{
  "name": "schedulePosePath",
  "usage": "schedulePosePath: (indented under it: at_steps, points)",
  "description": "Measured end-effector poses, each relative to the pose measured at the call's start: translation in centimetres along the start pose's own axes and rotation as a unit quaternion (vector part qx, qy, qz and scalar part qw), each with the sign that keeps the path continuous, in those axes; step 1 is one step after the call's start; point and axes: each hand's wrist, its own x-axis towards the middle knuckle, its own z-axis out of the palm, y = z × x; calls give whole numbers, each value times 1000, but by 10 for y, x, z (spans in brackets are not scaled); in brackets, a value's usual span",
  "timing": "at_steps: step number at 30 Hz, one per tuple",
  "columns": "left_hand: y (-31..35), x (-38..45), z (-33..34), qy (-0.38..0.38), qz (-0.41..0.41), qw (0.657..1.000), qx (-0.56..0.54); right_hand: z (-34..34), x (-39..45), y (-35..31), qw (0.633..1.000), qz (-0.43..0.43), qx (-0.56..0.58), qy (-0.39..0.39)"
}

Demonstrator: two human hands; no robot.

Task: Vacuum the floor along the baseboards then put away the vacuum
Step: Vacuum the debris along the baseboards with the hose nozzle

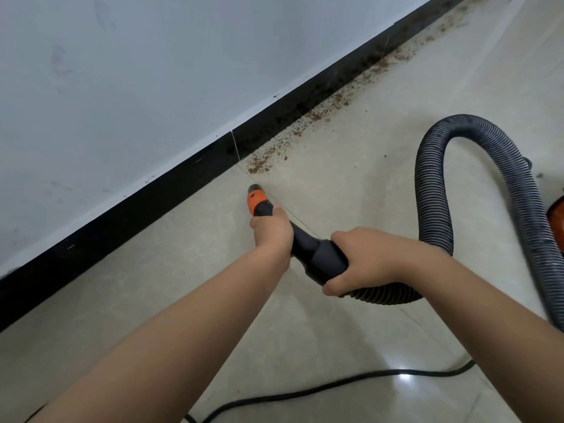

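Near the black baseboard [171, 190], both hands hold the black plastic vacuum nozzle with an orange tip [258, 199]. The left hand [271, 232] wraps tight round its front, the right hand [363, 261] round its back end, where the grey ribbed hose [427, 184] joins. Brown crumbs [262, 161] lie just ahead on the pale tiled floor [351, 178].

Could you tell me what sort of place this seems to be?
Probably an indoor room, perhaps in a home: a pale tiled floor meets a plain painted wall along a black baseboard, and both hands hold a vacuum hose near brown debris.
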Motion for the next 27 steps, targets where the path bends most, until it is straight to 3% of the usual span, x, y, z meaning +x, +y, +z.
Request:
schedulePosePath:
  at_steps: [12,16,21,27]
  points:
    - [-49,-22,-45,109,2,990,-93,8,1,-19,992,-56,-28,-111]
    - [-61,-19,-49,137,-42,983,-114,25,7,-18,990,-61,-46,-116]
    - [-73,-14,-44,104,-63,984,-128,39,3,-14,994,-38,-60,-88]
    - [-69,-12,-34,74,-77,984,-145,13,-1,-4,991,-6,-54,-126]
